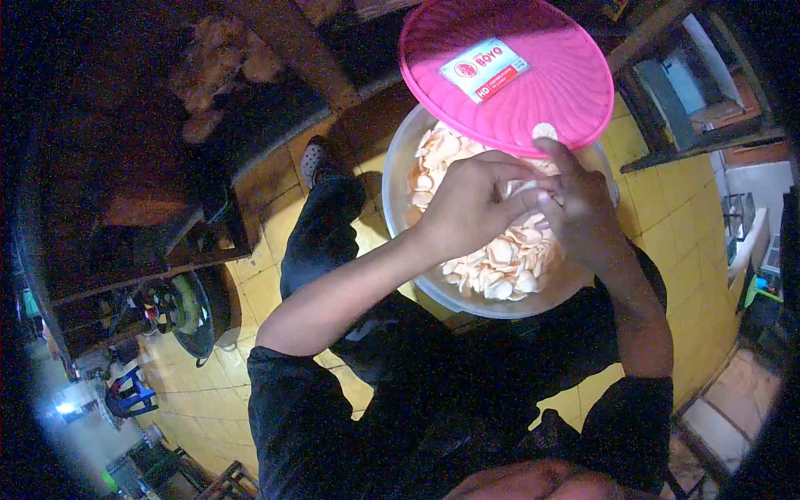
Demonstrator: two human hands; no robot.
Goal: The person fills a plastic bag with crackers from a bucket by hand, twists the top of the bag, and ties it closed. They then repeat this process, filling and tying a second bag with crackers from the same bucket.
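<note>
A large translucent tub [402, 187] full of pale, thin, round chips [508, 262] sits in front of me, between my legs. My left hand [479, 200] is over the tub with thumb and fingers pinched together. Against its fingertips, my right hand [583, 196] is closed too, its index finger reaching toward the lid. Something whitish shows between the two hands, but the fingers mostly cover it. One pale chip [544, 131] appears at the tip of my right index finger, in front of the lid's rim. The pink lid [558, 67], with a printed label [485, 70], leans over the tub's far side.
Yellow floor tiles [675, 225] surround the tub. Dark wooden furniture [158, 279] stands on the left, with a dark wok-like pan [196, 321] by it. A wooden shelf frame [692, 125] is at upper right. A blue stool [137, 392] stands at lower left.
</note>
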